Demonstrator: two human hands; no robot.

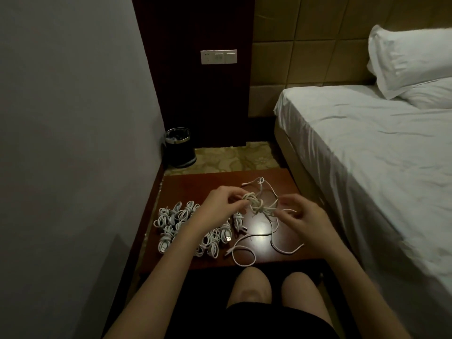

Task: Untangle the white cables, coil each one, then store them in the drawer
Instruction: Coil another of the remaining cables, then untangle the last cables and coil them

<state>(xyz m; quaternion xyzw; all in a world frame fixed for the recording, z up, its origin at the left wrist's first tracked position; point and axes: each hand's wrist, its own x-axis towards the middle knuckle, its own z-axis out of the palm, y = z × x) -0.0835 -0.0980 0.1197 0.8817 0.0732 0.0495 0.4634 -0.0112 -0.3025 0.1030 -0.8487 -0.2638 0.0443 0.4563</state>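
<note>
Along the counter's (186, 184) left side, coiled cables (188, 228) are lying in a heap. Beside them the left hand (220, 204) is pinching the knotted tangle (256, 204), lifted mid-counter, while the right hand (298, 216) is gripping a strand. Untangling is underway; next probably calls for teasing one loop free.

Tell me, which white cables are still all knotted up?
The tangled cables held between both hands above the table; the coiled cables lying at the left are neat bundles.
</note>
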